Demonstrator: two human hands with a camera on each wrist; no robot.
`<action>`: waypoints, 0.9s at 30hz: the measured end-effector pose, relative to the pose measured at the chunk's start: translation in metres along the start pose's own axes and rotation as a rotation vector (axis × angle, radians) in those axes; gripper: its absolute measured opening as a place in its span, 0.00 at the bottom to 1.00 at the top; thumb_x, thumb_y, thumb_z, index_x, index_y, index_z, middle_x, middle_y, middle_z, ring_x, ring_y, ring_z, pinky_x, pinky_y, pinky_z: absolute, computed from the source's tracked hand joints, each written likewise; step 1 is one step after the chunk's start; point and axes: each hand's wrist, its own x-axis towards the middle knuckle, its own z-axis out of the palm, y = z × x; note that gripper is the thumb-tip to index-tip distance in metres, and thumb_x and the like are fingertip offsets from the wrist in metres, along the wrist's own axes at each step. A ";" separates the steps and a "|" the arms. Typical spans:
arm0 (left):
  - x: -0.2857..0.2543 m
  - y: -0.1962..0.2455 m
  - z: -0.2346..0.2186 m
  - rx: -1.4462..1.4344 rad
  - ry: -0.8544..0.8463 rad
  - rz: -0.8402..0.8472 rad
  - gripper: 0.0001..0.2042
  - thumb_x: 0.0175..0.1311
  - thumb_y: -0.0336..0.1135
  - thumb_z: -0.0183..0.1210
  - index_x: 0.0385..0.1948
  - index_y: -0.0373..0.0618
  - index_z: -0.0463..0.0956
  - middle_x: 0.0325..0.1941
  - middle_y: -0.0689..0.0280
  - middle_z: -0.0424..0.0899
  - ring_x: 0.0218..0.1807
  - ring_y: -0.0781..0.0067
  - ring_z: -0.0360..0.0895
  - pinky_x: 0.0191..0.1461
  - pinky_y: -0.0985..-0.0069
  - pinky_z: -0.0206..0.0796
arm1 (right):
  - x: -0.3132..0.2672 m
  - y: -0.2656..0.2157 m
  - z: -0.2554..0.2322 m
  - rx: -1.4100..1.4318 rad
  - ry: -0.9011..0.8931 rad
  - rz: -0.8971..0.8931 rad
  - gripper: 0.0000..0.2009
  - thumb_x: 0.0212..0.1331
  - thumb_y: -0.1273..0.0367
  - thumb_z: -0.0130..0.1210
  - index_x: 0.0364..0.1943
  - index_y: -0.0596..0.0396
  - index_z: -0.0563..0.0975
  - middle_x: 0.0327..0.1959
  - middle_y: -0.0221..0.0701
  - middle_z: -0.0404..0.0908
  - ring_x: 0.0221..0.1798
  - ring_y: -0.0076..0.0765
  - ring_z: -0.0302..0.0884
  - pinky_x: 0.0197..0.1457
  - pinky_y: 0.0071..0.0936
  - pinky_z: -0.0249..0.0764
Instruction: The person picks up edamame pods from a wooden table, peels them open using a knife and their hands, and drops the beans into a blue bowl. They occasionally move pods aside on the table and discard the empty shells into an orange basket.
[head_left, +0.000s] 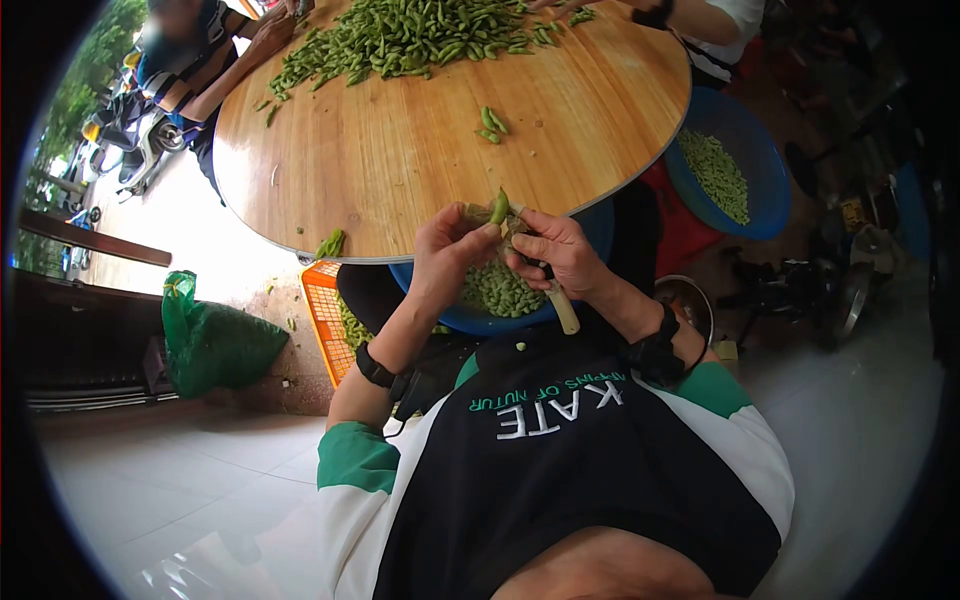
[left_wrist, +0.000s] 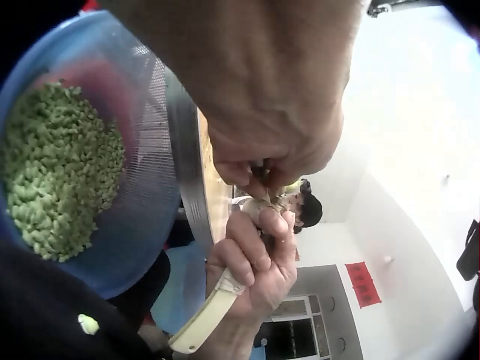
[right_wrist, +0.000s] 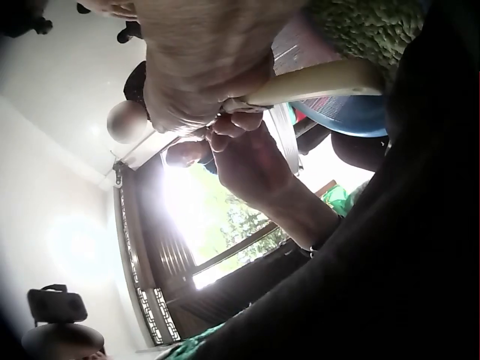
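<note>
Over the table's near edge, my left hand (head_left: 452, 258) pinches a green soybean pod (head_left: 499, 208), its tip pointing up. My right hand (head_left: 562, 252) is right beside it, fingertips close to the pod. A cream-handled tool (head_left: 565, 312) is gripped in the right hand, its handle slanting down toward my lap; its working end is hidden by the fingers. The left wrist view shows a hole near the end of this handle (left_wrist: 208, 319). Below both hands are shelled green beans (head_left: 500, 290) in a blue basin (left_wrist: 142, 255).
A round wooden table (head_left: 400, 170) bears a large heap of pods (head_left: 410, 40) and a few loose pods (head_left: 491, 125). Another blue basin (head_left: 770, 185) with beans stands at right. An orange crate (head_left: 322, 320) and green bag (head_left: 225, 345) are at left. Two people sit across the table.
</note>
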 end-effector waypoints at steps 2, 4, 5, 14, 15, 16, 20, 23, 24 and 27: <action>-0.003 -0.001 0.005 0.047 0.025 0.056 0.05 0.60 0.25 0.60 0.36 0.40 0.76 0.29 0.69 0.81 0.26 0.83 0.73 0.30 0.84 0.63 | -0.001 0.002 -0.001 0.003 0.014 -0.001 0.19 0.67 0.69 0.47 0.60 0.59 0.65 0.29 0.29 0.74 0.19 0.16 0.61 0.19 0.13 0.60; -0.003 -0.003 0.006 0.091 0.053 0.116 0.05 0.60 0.25 0.60 0.37 0.40 0.75 0.30 0.68 0.81 0.27 0.83 0.74 0.30 0.84 0.64 | 0.000 0.003 -0.003 0.010 0.060 0.021 0.17 0.67 0.70 0.47 0.59 0.58 0.67 0.29 0.29 0.74 0.19 0.16 0.61 0.18 0.13 0.60; -0.002 -0.009 0.004 0.053 0.042 0.122 0.06 0.60 0.24 0.59 0.37 0.39 0.75 0.31 0.67 0.81 0.27 0.82 0.74 0.31 0.84 0.64 | 0.001 0.003 -0.003 0.009 0.060 0.021 0.17 0.67 0.70 0.47 0.59 0.58 0.67 0.29 0.29 0.74 0.19 0.16 0.61 0.18 0.13 0.60; 0.010 -0.006 -0.007 -0.587 -0.260 -0.147 0.05 0.62 0.27 0.58 0.37 0.40 0.75 0.28 0.62 0.80 0.23 0.75 0.72 0.24 0.78 0.66 | 0.006 0.001 -0.014 0.317 -0.136 0.063 0.17 0.66 0.70 0.46 0.58 0.56 0.70 0.28 0.31 0.73 0.17 0.16 0.57 0.15 0.12 0.57; 0.012 -0.006 -0.007 -0.701 -0.307 -0.203 0.05 0.62 0.28 0.58 0.37 0.41 0.75 0.27 0.61 0.79 0.22 0.74 0.72 0.22 0.77 0.66 | 0.007 0.002 -0.015 0.353 -0.174 0.058 0.16 0.66 0.71 0.46 0.56 0.58 0.70 0.28 0.30 0.73 0.17 0.15 0.56 0.15 0.12 0.56; 0.012 -0.006 -0.007 -0.704 -0.308 -0.200 0.05 0.62 0.28 0.58 0.37 0.41 0.75 0.27 0.61 0.79 0.22 0.74 0.72 0.22 0.77 0.66 | 0.006 0.003 -0.015 0.392 -0.210 0.057 0.15 0.66 0.71 0.45 0.54 0.60 0.71 0.28 0.28 0.72 0.17 0.15 0.55 0.15 0.12 0.56; 0.006 -0.005 -0.010 -0.578 -0.231 -0.248 0.04 0.62 0.28 0.58 0.36 0.41 0.74 0.27 0.61 0.79 0.22 0.72 0.72 0.22 0.76 0.65 | 0.007 0.010 -0.017 0.444 -0.223 0.085 0.16 0.67 0.70 0.46 0.56 0.58 0.70 0.28 0.28 0.72 0.18 0.15 0.56 0.16 0.11 0.56; 0.004 0.002 -0.003 0.187 -0.088 0.208 0.06 0.59 0.27 0.60 0.35 0.40 0.73 0.27 0.58 0.79 0.22 0.64 0.73 0.23 0.72 0.66 | 0.007 0.012 -0.017 0.490 -0.118 0.120 0.16 0.67 0.68 0.46 0.58 0.55 0.69 0.30 0.27 0.72 0.19 0.14 0.57 0.17 0.11 0.57; 0.000 0.005 -0.001 0.873 0.019 0.652 0.08 0.58 0.28 0.62 0.35 0.39 0.72 0.27 0.56 0.79 0.22 0.60 0.75 0.24 0.70 0.66 | 0.007 0.012 -0.016 0.504 -0.084 0.151 0.15 0.67 0.68 0.46 0.56 0.52 0.70 0.30 0.27 0.71 0.20 0.15 0.57 0.17 0.11 0.57; -0.002 0.019 0.004 1.189 0.019 0.821 0.09 0.54 0.27 0.64 0.32 0.38 0.73 0.28 0.52 0.78 0.25 0.52 0.76 0.27 0.67 0.67 | 0.012 0.009 -0.012 0.551 -0.069 0.198 0.12 0.68 0.68 0.46 0.53 0.49 0.72 0.30 0.28 0.71 0.20 0.16 0.58 0.17 0.11 0.58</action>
